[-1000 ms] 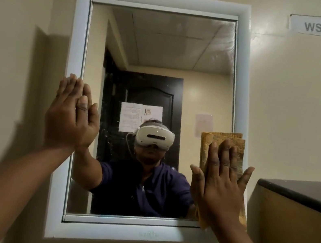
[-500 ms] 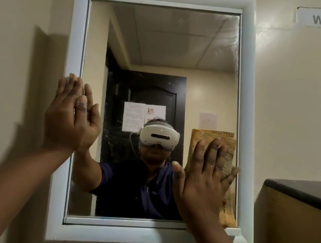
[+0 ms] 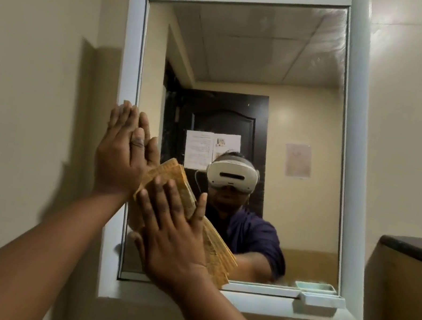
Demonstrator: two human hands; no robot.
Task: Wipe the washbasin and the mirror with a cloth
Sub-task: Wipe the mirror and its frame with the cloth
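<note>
right hand (image 3: 175, 241) flat, fingers spread, presses a folded yellow-orange cloth (image 3: 208, 232) against the white-framed wall mirror (image 3: 292, 61); left hand (image 3: 120, 155) rests open-palmed on the frame's left edge.

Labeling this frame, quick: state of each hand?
Left hand: open, fingers straight, flat against the mirror frame.
Right hand: open, fingers straight, pressing the cloth on the mirror.

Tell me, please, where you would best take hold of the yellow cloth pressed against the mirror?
Probably the cloth's free lower-right edge, approached from the right: it sticks out past the right hand, which presses it flat to the mirror.
</note>
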